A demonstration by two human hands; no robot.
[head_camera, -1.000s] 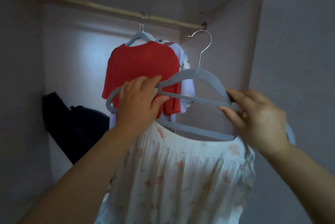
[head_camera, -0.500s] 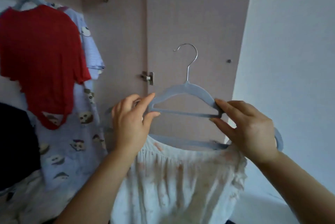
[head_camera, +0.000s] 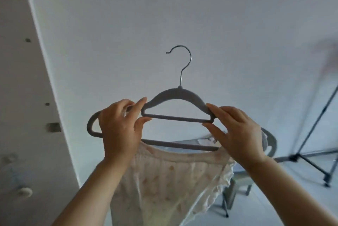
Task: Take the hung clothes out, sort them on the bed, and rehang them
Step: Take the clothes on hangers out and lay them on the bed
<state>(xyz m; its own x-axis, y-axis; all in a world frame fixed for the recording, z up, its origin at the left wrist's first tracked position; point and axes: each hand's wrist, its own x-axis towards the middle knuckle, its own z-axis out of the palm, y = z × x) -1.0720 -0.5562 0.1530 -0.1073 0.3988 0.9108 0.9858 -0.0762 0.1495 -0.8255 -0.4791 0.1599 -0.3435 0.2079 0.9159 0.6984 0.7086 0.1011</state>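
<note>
I hold a grey velvet hanger (head_camera: 176, 96) with a metal hook up in front of a pale wall. My left hand (head_camera: 121, 128) pinches its left shoulder between thumb and fingers. My right hand (head_camera: 236, 132) pinches its right shoulder the same way. A white floral garment (head_camera: 170, 183) is draped over the hanger's lower bar and hangs down between my forearms. The hanger's outer ends stick out past both hands.
The wardrobe's side panel (head_camera: 23, 97) with a metal hinge plate (head_camera: 54, 127) and screw holes stands at the left. A black tripod stand (head_camera: 309, 145) is at the right. A small stool (head_camera: 236, 187) sits on the floor behind the garment.
The view has swung right, away from the wardrobe; the red shirt and other hung clothes have left the frame. Both hands keep the same hold on the hanger with the garment.
</note>
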